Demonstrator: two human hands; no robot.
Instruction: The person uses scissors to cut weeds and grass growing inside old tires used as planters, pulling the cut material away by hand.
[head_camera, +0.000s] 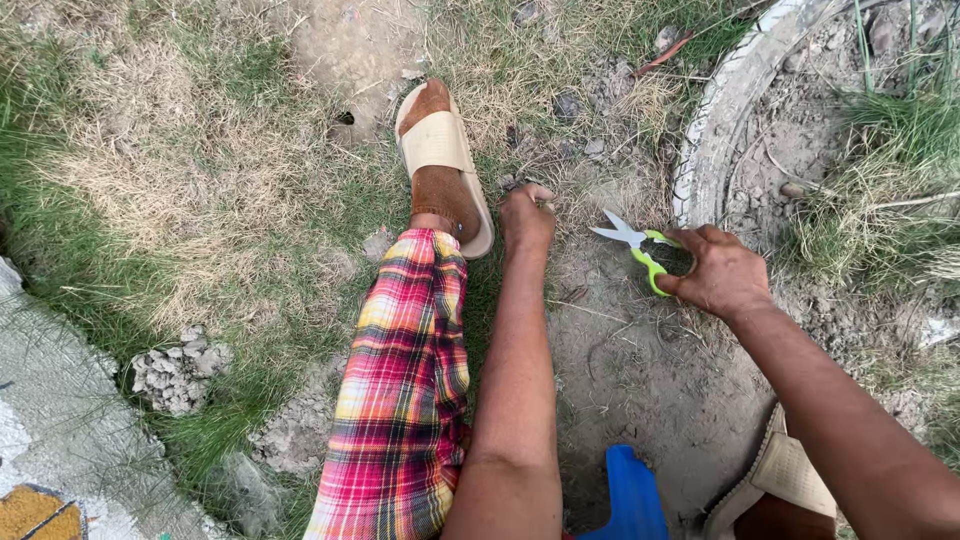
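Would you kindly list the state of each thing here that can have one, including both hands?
Scissors: blades open, held off the ground in the right hand.
Right hand: closed around the green scissor handles.
Left hand: fist closed low at the grass; what it pinches is too small to tell.
Sandal: on the foot, flat on the ground.
Blue stool: upright, mostly hidden.
Tyre: lying flat, part buried, soil inside.

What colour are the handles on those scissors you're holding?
Bright yellow-green handles on the scissors, held in the right hand; clearest in the head view.
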